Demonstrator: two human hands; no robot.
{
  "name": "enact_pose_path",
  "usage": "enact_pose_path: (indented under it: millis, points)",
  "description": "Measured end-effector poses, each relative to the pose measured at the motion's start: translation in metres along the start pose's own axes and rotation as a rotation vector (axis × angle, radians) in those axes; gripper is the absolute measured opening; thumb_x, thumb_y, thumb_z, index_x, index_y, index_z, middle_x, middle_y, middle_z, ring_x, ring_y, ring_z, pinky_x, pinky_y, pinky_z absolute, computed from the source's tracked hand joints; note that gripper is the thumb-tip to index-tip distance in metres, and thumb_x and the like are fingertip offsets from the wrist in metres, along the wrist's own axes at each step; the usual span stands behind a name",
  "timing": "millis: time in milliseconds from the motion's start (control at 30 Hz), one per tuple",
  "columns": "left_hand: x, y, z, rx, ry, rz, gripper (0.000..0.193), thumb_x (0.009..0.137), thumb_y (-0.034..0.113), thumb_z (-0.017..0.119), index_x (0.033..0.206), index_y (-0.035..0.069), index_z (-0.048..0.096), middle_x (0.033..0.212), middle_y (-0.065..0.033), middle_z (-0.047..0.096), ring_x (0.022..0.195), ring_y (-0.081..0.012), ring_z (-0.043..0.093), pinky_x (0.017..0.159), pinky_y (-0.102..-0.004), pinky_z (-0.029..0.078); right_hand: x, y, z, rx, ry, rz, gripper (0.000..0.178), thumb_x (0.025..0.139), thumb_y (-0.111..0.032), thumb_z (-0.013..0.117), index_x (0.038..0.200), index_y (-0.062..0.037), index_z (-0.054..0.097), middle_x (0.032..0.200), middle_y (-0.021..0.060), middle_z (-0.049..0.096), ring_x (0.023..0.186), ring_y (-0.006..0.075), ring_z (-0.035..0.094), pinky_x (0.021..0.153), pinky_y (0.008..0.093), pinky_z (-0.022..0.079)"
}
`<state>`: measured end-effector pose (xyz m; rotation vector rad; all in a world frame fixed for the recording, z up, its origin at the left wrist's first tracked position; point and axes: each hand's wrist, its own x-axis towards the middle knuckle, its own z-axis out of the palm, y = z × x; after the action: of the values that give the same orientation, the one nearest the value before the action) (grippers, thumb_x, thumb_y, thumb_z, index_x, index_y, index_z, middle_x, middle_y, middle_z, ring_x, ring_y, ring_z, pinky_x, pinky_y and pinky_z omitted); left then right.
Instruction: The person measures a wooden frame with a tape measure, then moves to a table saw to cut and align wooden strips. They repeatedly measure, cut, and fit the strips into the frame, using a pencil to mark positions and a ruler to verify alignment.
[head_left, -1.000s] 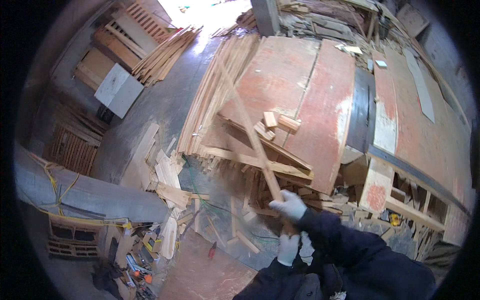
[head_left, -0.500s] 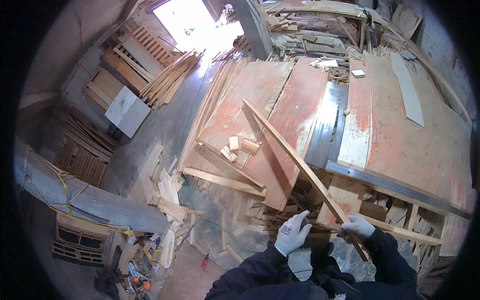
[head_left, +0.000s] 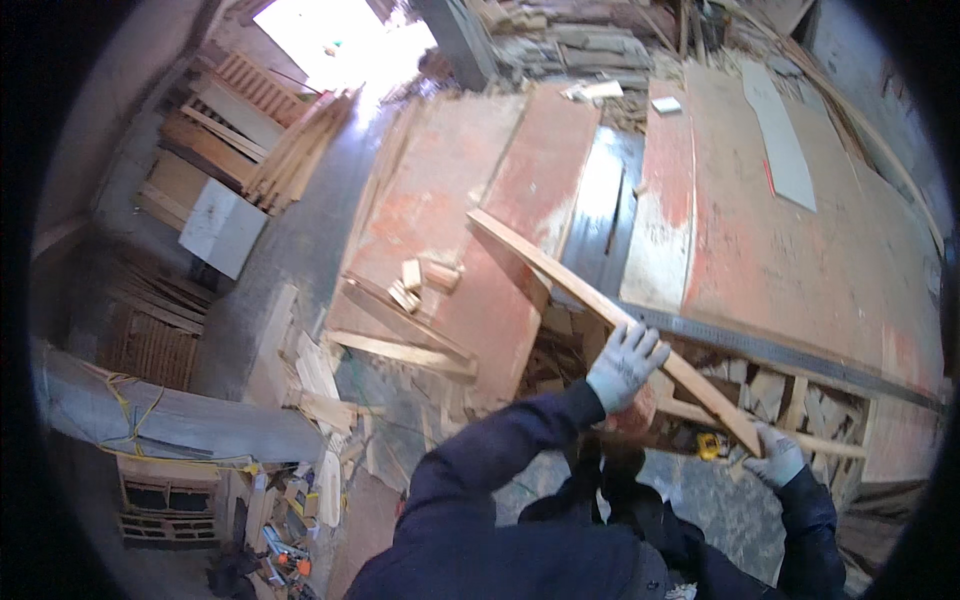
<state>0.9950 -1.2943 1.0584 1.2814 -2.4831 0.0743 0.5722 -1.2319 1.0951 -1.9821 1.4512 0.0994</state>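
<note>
A long wooden strip (head_left: 560,277) slants from the red-stained worktable down to my right side. My left hand (head_left: 628,368), in a whitish glove, lies over the strip around its middle with the fingers bent across it. At the strip's near end, my right hand (head_left: 778,456), also gloved, is closed round the wood; part of its grip is hidden. Beyond the strip, a shiny metal plate (head_left: 603,215) with a dark slot is set between the table boards. A metal rail (head_left: 740,343) runs along the table's near edge.
Small wooden blocks (head_left: 405,297) sit on the left boards, beside a narrow batten (head_left: 405,318). A pale curved panel (head_left: 778,135) lies at the far right. Scrap wood fills the space under the table, near a yellow tape measure (head_left: 710,446). Tools (head_left: 287,553) lie at the lower left.
My left hand has come from beside the strip onto its middle. The right hand has shifted right and now holds the near end. The strip lies at a flatter slant, and the view has shifted.
</note>
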Motion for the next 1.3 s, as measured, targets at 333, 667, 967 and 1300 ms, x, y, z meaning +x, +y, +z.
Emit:
enact_pose_path:
  millis: [333,667,967,1300]
  points:
    - [0.092,0.014,0.066,-0.157,-0.099,0.108,0.05,0.091,0.039,0.071,0.127,0.006,0.061,0.106,-0.0121,0.067,0.098,-0.0294,0.064,0.089,-0.0452,0.047,-0.038,0.107,-0.036,-0.562,0.515,-0.158,0.082,0.076,-0.019,0.081,0.15,-0.0101,0.049,0.122,0.0176,0.063,0.105,0.0402,0.06,0.094,0.0494,0.049]
    - [0.189,0.061,0.112,-0.297,-0.001,0.12,0.06,0.081,0.045,0.083,0.124,0.008,0.067,0.093,-0.0091,0.065,0.091,-0.0294,0.064,0.082,-0.0438,0.049,-0.001,0.15,-0.087,-0.493,0.854,0.209,0.062,0.086,-0.054,0.068,0.127,-0.0069,0.067,0.128,0.0143,0.064,0.128,0.0337,0.055,0.116,0.0523,0.035]
    - [0.277,0.104,0.185,-0.453,-0.194,-0.142,0.052,0.076,0.021,0.086,0.122,0.005,0.07,0.102,-0.0147,0.071,0.099,-0.0333,0.067,0.09,-0.0433,0.052,0.076,0.307,-0.13,-0.35,0.96,0.111,0.045,0.089,-0.049,0.065,0.11,-0.0093,0.071,0.11,0.0092,0.068,0.114,0.0305,0.058,0.111,0.0526,0.034]
    - [0.308,0.158,0.245,-0.383,-0.444,-0.293,0.038,0.104,0.027,0.052,0.127,0.001,0.068,0.115,-0.0192,0.067,0.11,-0.0361,0.062,0.1,-0.0448,0.047,0.122,0.417,-0.12,-0.222,0.582,0.189,0.05,0.101,-0.053,0.049,0.11,-0.0109,0.074,0.112,0.0112,0.073,0.112,0.0288,0.062,0.108,0.0488,0.037]
